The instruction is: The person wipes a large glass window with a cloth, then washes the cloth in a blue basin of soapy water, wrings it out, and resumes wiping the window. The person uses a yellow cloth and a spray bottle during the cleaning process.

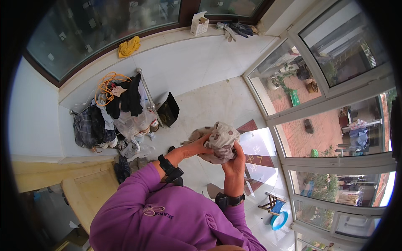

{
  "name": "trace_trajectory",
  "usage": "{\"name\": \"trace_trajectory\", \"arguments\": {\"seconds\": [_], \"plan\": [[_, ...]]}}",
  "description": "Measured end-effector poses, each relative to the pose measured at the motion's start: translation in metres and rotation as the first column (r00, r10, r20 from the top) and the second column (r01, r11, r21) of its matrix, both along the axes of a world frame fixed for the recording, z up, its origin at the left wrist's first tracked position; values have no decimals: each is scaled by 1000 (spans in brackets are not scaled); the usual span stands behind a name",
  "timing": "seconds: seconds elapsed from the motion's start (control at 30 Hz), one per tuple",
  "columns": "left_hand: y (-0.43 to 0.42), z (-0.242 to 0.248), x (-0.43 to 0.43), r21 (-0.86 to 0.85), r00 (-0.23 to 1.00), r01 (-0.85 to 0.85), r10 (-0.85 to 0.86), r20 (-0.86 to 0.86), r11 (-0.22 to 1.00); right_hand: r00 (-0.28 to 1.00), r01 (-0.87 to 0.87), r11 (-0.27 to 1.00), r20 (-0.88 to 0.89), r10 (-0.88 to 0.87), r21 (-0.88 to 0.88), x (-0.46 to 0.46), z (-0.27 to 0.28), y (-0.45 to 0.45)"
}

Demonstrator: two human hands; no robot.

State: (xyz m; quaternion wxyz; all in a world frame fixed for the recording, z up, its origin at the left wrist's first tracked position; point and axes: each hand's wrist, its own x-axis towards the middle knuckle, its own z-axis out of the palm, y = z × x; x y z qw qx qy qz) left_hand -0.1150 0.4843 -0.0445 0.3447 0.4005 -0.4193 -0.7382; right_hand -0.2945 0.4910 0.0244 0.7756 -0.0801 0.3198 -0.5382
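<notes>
A crumpled pale cloth (223,136) with brown dots and a finely striped patch is bunched between both hands, in front of my chest and above the tiled floor. My left hand (198,146) grips it from the left, with the thumb across the near side. On the right, my right hand (235,160) holds its lower edge, the thumb pointing up along the fabric. Part of the cloth spreads out behind my left hand. The folds hide some of the fingers. Black straps with small devices circle both wrists.
A metal rack (145,88) on the left carries clothes, an orange cable (108,89) and plastic bags, beside a black paper bag (169,108). Glazed doors (276,118) line the right, near a folding stool (276,205) and blue basin (279,221). A yellow cloth (128,47) lies on the sill.
</notes>
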Motion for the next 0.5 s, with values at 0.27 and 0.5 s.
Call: {"name": "trace_trajectory", "arguments": {"seconds": [0.27,0.5], "plan": [[-79,21,47,273,825,-335,421,-377,902,890,-26,1000,-456,31,17,18,-48,-87],[-139,21,35,-1,896,-444,443,-37,896,626,-57,998,-778,43,9,20,-50,-101]]}}
